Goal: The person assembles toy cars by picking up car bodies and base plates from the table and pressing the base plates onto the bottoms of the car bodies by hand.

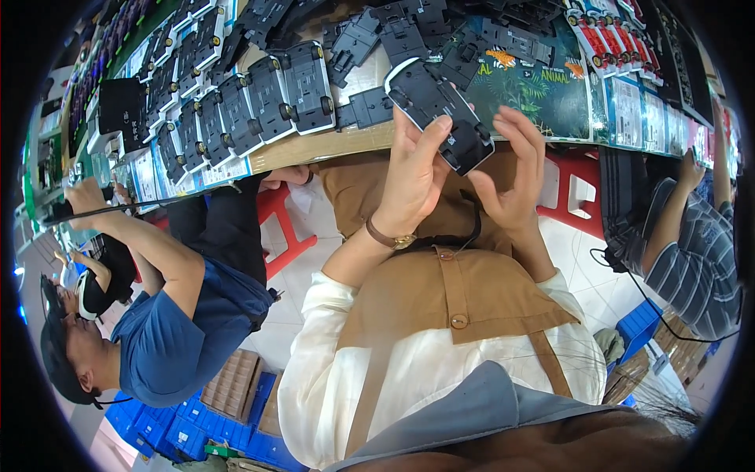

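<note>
A toy car [434, 104] with a white body edge is held at the table's front edge, its black underside turned up. My left hand [417, 169] grips it from the near left side, thumb lying across the black base. Beside the car's right end, my right hand [515, 169] is raised with its fingers apart, holding nothing. Just beyond lie loose black plastic base plates [401, 35] in a heap. A flat black plate [366, 108] rests on the table to the left of the held car.
Rows of upturned toy cars [255, 106] stand at the left, red and white cars [609, 43] at the far right. A green printed sheet [535, 98] covers part of the table. Co-workers sit on both sides, near red stools [281, 228]. Blue bins [185, 425] stand behind.
</note>
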Demonstrator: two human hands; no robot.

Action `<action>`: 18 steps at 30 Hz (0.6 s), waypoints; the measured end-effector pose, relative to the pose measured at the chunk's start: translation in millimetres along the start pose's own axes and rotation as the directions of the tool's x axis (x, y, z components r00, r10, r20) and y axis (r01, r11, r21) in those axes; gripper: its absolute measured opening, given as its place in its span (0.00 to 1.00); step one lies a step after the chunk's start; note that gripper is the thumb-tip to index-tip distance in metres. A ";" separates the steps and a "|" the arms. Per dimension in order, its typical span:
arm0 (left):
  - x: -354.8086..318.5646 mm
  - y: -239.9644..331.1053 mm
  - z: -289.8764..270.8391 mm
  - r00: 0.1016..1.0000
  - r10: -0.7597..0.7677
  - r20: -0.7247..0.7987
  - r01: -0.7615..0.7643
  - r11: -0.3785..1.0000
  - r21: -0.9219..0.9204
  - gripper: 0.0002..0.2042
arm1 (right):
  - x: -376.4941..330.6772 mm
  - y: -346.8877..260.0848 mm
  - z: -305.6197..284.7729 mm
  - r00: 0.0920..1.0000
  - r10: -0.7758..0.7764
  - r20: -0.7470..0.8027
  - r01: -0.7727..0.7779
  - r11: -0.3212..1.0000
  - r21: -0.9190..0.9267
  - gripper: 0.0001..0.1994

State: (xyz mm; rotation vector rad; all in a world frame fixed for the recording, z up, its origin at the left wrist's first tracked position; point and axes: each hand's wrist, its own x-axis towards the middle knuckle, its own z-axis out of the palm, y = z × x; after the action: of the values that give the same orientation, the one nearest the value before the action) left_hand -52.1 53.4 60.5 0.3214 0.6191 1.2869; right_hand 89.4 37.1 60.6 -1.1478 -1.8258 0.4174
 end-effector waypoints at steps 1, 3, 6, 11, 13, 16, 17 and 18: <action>0.7 1.5 -1.7 1.000 0.004 0.000 -0.004 1.000 0.001 0.21 | -1.2 -0.8 1.9 0.998 -0.014 -0.058 0.014 1.000 -0.014 0.29; 1.8 3.7 -5.9 0.999 -0.025 -0.023 0.023 0.996 -0.082 0.22 | -5.8 0.6 7.9 0.999 -0.015 -0.029 0.014 1.000 -0.009 0.30; 1.3 2.5 -6.9 0.999 0.011 -0.041 -0.016 0.993 -0.115 0.23 | -8.0 3.0 12.7 0.999 -0.028 0.020 0.028 0.999 -0.029 0.31; 1.4 -0.4 -2.1 0.995 0.098 -0.006 -0.098 0.995 -0.020 0.23 | -7.1 3.3 12.8 0.999 -0.031 -0.014 0.030 0.998 -0.048 0.32; -0.5 -1.1 -0.8 0.993 0.115 -0.027 -0.116 0.993 -0.028 0.25 | -9.7 -2.8 14.3 0.996 0.086 -0.005 -0.086 0.995 0.048 0.36; 1.0 -0.2 -1.0 0.994 0.077 -0.083 -0.077 0.997 0.003 0.25 | -8.8 7.4 13.9 0.988 0.142 0.066 -0.153 0.967 0.205 0.35; -0.6 0.9 -4.6 0.994 0.052 -0.100 -0.054 0.998 -0.018 0.25 | -7.6 6.9 12.8 0.989 0.129 0.069 -0.140 0.968 0.206 0.34; 0.6 1.2 -7.6 0.994 0.054 -0.099 -0.055 0.998 -0.015 0.25 | -4.9 8.1 9.5 0.991 0.116 0.072 -0.129 0.970 0.208 0.33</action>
State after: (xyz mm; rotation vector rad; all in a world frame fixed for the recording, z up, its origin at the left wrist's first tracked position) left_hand -57.4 53.4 55.0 0.2631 0.6864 1.3660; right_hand 86.5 38.7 47.6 -1.1124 -1.7192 0.7076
